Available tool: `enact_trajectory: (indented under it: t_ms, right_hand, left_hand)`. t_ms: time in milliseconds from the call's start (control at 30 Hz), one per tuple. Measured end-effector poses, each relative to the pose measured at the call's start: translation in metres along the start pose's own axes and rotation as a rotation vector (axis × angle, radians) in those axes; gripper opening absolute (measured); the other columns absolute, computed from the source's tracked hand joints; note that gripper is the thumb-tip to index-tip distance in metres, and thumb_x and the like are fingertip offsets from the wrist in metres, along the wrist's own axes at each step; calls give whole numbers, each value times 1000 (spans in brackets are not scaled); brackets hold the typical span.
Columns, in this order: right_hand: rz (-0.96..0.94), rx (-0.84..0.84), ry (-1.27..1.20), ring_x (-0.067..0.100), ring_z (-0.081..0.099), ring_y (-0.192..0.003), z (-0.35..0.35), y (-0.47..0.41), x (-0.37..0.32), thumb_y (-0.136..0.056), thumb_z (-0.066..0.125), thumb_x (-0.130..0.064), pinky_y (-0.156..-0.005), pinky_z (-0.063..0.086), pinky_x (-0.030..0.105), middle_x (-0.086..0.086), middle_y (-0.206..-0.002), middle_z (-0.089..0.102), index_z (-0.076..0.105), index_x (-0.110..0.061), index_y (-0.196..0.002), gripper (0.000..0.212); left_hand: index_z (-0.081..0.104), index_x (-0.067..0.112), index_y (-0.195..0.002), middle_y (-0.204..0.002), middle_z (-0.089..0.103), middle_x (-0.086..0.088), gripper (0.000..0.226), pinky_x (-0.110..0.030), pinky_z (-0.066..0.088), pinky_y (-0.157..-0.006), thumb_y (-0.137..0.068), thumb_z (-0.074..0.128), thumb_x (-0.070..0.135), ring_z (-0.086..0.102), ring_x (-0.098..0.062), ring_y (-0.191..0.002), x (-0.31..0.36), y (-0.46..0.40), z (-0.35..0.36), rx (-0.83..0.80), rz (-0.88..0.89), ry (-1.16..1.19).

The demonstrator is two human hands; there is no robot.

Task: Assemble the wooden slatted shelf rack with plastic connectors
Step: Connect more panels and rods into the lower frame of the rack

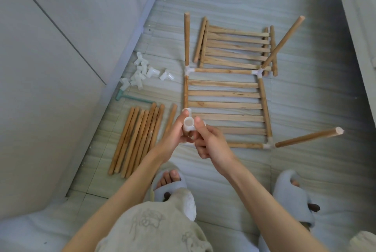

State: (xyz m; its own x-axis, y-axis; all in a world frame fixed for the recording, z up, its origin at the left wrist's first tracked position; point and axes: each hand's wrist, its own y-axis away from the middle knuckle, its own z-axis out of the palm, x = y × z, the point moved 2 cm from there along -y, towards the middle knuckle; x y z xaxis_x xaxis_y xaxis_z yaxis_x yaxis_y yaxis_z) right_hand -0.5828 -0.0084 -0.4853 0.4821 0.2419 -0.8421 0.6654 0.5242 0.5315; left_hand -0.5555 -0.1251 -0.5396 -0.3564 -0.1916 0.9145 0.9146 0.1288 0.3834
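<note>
Both hands meet over the near-left corner of the slatted shelf frame (224, 100) on the floor: left hand (176, 131) and right hand (207, 142) each pinch 1 white plastic connector (189, 124) with curled fingers. Loose connectors (142, 72) lie left by the wall; a bundle of dowels (138, 138) below them; a second slatted panel (236, 48) lies beyond the frame.

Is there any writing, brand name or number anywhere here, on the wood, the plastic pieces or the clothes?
None can be read.
Wooden rods, slatted panel and white connectors: no print visible.
The connector held by both hands: plain.
Trousers: a faint outline drawing, no legible letters.
Slippers: no label visible.
</note>
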Motion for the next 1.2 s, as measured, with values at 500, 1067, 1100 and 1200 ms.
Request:
enact_trajectory:
  t_ms: [500, 1067, 1100, 1200]
  right_hand:
    - [73, -167, -162, 5, 21, -34, -12, -3, 11, -97, 43, -38, -35, 16, 16, -14, -46, 37, 49, -14, -70, 37]
    - [96, -156, -53, 7, 20, -38, -18, -4, 8, -76, 55, -55, -36, 16, 16, -8, -52, 26, 43, -16, -68, 42]
    - [96, -153, -45, 7, 20, -38, -19, -5, 5, -79, 55, -55, -36, 16, 16, -8, -52, 27, 44, -16, -67, 42]
    - [96, -156, 41, 10, 20, -44, -22, -6, -6, -88, 51, -53, -40, 14, 20, -6, -52, 30, 55, -23, -54, 45]
  left_hand:
    - [54, 63, -91, -60, 54, 15, 43, -30, 38, -70, -62, 37, 90, 46, -8, -65, -24, -11, 3, 150, 20, -1]
    - [62, 40, -55, -53, 54, 17, 59, -14, 38, -60, -79, 19, 72, 47, 5, -54, -7, -2, 11, 63, 30, -58]
    - [63, 39, -55, -54, 54, 16, 59, -15, 38, -59, -80, 19, 71, 46, 4, -54, -5, -3, 12, 61, 35, -51]
    - [55, 33, -54, -59, 46, 7, 60, -27, 33, -63, -78, 20, 75, 39, -8, -60, 3, -4, 11, 78, 27, -79]
